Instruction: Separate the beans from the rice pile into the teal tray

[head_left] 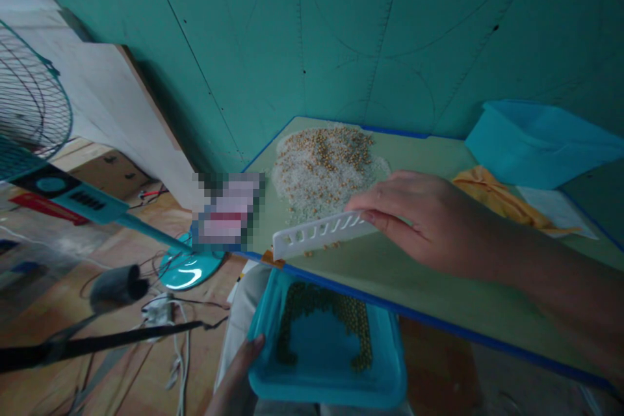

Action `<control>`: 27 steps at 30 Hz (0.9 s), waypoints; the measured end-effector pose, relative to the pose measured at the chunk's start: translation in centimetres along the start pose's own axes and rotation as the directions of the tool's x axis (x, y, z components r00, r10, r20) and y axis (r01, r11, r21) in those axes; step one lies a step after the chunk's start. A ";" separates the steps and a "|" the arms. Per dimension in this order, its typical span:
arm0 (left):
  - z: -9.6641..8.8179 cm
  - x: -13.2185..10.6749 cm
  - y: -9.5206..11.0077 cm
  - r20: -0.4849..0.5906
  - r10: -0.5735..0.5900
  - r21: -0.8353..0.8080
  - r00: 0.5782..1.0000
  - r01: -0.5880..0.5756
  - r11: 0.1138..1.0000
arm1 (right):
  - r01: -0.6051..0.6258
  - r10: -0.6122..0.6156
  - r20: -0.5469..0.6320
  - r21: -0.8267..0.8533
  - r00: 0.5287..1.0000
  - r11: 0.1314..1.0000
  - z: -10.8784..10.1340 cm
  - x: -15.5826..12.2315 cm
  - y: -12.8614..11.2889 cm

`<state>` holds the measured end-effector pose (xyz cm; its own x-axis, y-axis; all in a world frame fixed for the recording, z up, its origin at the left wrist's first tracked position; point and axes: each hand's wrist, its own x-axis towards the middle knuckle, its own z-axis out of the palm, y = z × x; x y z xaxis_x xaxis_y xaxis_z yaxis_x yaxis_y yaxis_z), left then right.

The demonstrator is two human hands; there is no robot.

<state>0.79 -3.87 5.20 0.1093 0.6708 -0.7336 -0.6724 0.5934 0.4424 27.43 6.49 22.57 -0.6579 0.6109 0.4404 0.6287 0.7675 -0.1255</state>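
My right hand (429,224) grips one end of a white slotted plastic strip (312,238), which stands on edge across the pale green tabletop. Beyond the strip lies a pile of gold beads (326,162) mixed with clear granules (307,185). A few loose gold beads rest on the near side of the strip. Under the table's front edge, my left hand (242,364) holds a blue plastic tray (331,393) by its left rim, its thumb on the rim and its other fingers mostly hidden. Many gold beads lie along the sides and back of the tray.
A blue bin (517,149) stands at the back right, with a yellow cloth (497,198) before it. A blurred-out flat item (229,211) lies at the table's left. A fan (78,195) and cables occupy the left floor; a green wall (331,32) rises behind.
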 end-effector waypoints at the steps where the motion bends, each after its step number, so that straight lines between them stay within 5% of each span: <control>1: 0.0 0.0 0.0 -0.004 0.006 0.005 1.000 -0.006 1.000 | 0.002 -0.002 0.004 0.003 1.000 1.000 0.0 0.0 -0.1; 27: 0.5 0.0 -0.3 0.066 -0.009 0.037 0.998 0.006 0.999 | -0.011 0.010 0.037 0.026 0.999 1.000 0.2 -0.4 -1.6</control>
<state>1.31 -3.81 5.31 0.1631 0.6935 -0.7018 -0.6444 0.6135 0.4565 26.56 5.05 22.45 -0.6664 0.6255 0.4058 0.6249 0.7654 -0.1536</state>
